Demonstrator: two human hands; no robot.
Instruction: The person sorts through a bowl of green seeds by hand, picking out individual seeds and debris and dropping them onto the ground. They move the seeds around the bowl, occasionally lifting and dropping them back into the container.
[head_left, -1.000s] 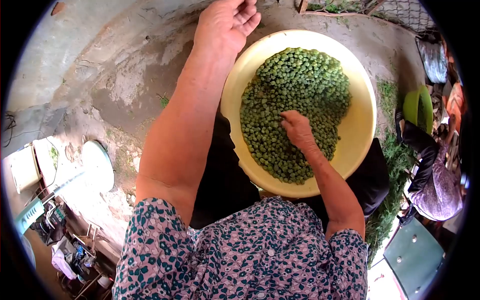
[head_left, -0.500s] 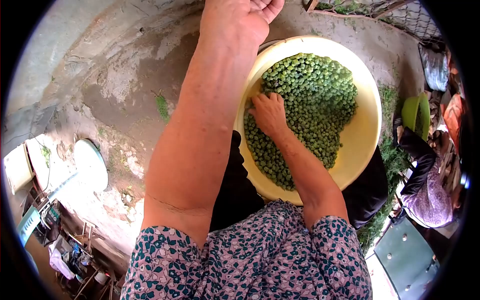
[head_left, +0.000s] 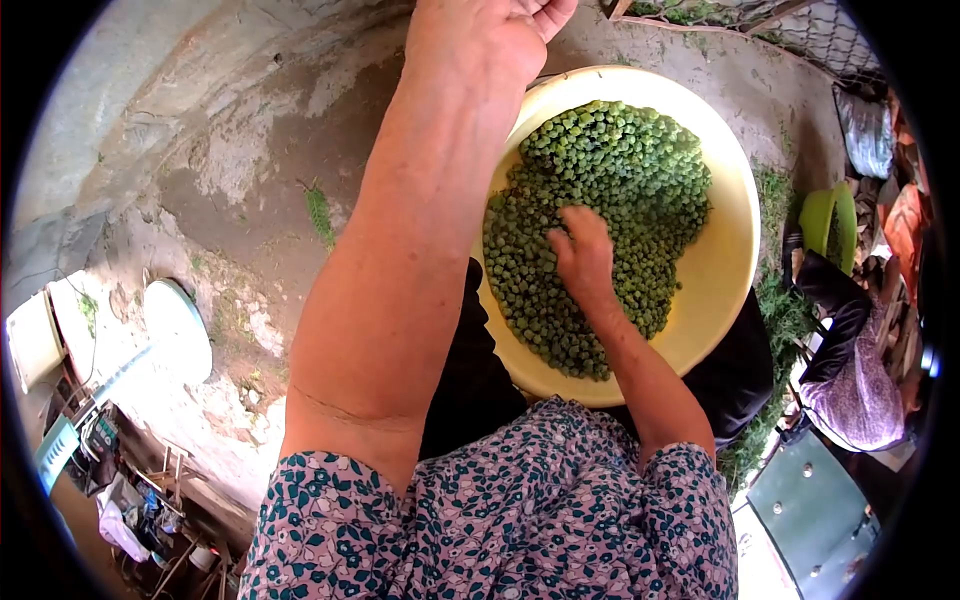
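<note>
Left forearm (head_left: 400,230) cutting across the near-left view of a yellow plastic basin (head_left: 728,290) on the person's lap.
Around them stretches worn concrete ground (head_left: 245,190); at right, another person in a purple top (head_left: 860,405), a dark green panel (head_left: 812,510), feathery greenery (head_left: 778,325) and a lime-green bowl (head_left: 818,215). The left hand (head_left: 495,40) meets the top edge; its grip cannot be told. The right hand (head_left: 585,248), blurred, thumb parted from forefinger, is over small green rounded pieces (head_left: 625,150) heaped inside the basin.

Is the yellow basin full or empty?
Partly full: green pieces lie inside the yellow basin, but its inner right side shows bare.
</note>
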